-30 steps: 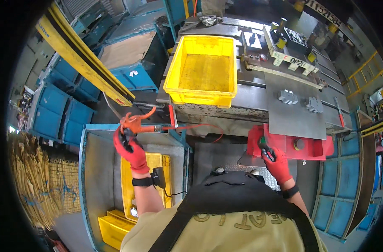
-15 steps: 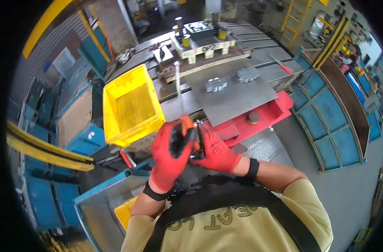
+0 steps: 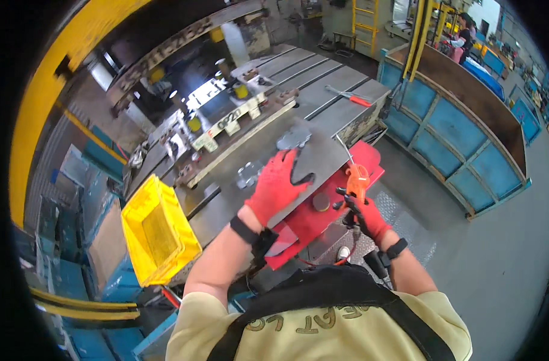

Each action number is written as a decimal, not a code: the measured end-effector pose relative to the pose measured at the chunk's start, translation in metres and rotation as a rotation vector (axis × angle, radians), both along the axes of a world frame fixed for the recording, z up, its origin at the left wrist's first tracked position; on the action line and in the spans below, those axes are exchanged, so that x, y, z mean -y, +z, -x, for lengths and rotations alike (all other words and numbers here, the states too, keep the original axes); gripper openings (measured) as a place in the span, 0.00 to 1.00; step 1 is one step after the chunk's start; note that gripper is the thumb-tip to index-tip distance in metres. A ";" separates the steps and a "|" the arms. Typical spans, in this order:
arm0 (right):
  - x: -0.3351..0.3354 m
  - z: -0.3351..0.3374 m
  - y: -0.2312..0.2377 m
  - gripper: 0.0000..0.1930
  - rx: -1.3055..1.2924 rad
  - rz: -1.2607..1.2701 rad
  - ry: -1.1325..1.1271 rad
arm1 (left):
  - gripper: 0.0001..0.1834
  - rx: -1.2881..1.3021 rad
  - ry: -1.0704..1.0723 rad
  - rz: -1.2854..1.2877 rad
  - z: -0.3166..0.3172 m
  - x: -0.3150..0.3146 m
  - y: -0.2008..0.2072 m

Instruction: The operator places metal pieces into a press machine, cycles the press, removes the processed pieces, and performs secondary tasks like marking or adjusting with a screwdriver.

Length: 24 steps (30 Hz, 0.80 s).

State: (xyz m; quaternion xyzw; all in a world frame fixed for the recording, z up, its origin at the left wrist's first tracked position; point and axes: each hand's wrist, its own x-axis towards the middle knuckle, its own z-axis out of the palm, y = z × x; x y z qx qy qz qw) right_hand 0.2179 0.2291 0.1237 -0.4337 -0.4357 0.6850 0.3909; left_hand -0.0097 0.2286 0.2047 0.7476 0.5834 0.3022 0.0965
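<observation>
My right hand (image 3: pixel 371 216), in a red glove with a black palm, grips an orange air blow gun (image 3: pixel 358 179) whose thin nozzle points up and left. My left hand (image 3: pixel 277 189), gloved alike, reaches over the steel plate (image 3: pixel 322 157) with thumb and fingers apart and nothing visible in it. Just left of its fingers lies a grey metal part (image 3: pixel 248 174). A second grey metal part (image 3: pixel 294 138) rests beyond the fingertips. Both parts look flat and irregular in outline.
A yellow crate (image 3: pixel 187 237) stands at the left. Behind the plate sits a die block (image 3: pixel 226 123) under a press. Red-handled pliers (image 3: pixel 360 101) lie on the slotted bed. A red ledge (image 3: pixel 364 157) runs along the near edge; a blue bin (image 3: pixel 461 150) stands right.
My hands have parted. My right hand has carried the blow gun to the right, while my left hand has gone out over the plate and opened. The view has turned right.
</observation>
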 end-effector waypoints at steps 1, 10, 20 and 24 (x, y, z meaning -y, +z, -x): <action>-0.008 -0.013 -0.001 0.16 -0.011 0.075 0.105 | 0.38 -0.211 0.063 0.018 0.009 -0.022 -0.010; -0.027 0.007 0.001 0.16 0.381 -0.006 0.343 | 0.52 -0.460 0.098 0.464 0.079 -0.130 -0.052; -0.040 0.023 0.006 0.16 0.343 0.009 0.415 | 0.43 -0.038 0.033 0.637 0.098 -0.122 -0.049; -0.046 0.024 0.001 0.17 0.370 -0.027 0.430 | 0.39 0.125 -0.083 0.733 0.115 -0.131 -0.054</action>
